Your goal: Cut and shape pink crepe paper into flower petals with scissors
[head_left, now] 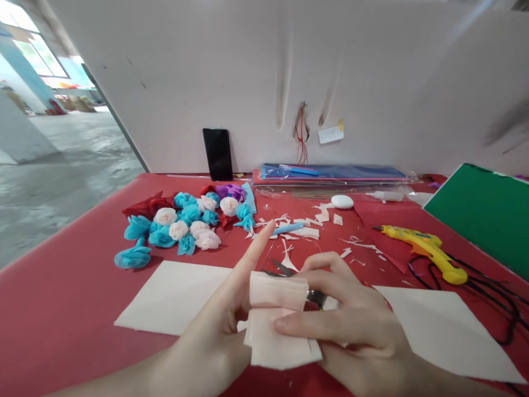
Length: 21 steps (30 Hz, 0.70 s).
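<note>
Close in front of me is a small stack of cream crepe paper (285, 336), its upper part folded over in a flap. My left hand (219, 331) grips its left side, index finger stretched up and thumb partly hidden by the paper. My right hand (355, 320) is closed on the right side, one finger pressed flat across the front. Dark scissors blades (284, 268) show behind the paper's top edge. Part of the scissors appears by my right fingers; whether that hand holds them too, I cannot tell. Larger cream sheets (173, 295) lie on either side.
Blue, pink and red paper flowers (190, 220) are clustered at left. Paper scraps and a light blue pen (288, 228) lie mid-table. At right are a yellow glue gun (425, 248) with black cord and a green board (483, 215). A phone (217, 154) leans on the back wall.
</note>
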{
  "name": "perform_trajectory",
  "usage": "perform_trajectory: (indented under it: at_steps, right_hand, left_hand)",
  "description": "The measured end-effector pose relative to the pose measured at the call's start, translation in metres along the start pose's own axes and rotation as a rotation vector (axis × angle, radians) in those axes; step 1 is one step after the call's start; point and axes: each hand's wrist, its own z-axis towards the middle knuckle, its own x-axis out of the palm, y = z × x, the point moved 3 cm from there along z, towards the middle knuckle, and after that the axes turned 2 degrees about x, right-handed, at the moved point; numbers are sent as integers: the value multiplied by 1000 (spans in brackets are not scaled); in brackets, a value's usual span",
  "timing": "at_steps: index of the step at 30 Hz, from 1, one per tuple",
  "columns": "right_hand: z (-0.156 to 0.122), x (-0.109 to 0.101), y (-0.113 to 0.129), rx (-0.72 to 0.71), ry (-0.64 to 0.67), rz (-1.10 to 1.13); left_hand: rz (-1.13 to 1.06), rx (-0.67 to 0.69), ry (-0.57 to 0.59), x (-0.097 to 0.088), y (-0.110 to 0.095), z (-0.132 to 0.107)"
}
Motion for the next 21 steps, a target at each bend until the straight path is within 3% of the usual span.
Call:
perform_trajectory:
  at_steps: [7,14,21]
  right_hand:
    - [1,-1,4,-92,27,-17]
    - [-2,-2,5,-95,27,-31]
    - [-8,-3,8,-91,-134,-331]
  left_hand:
    - [-266,-133,51,6,-3,1]
    - [-238,-93,54,0,1,2]
    - [-224,-51,42,1,0,1]
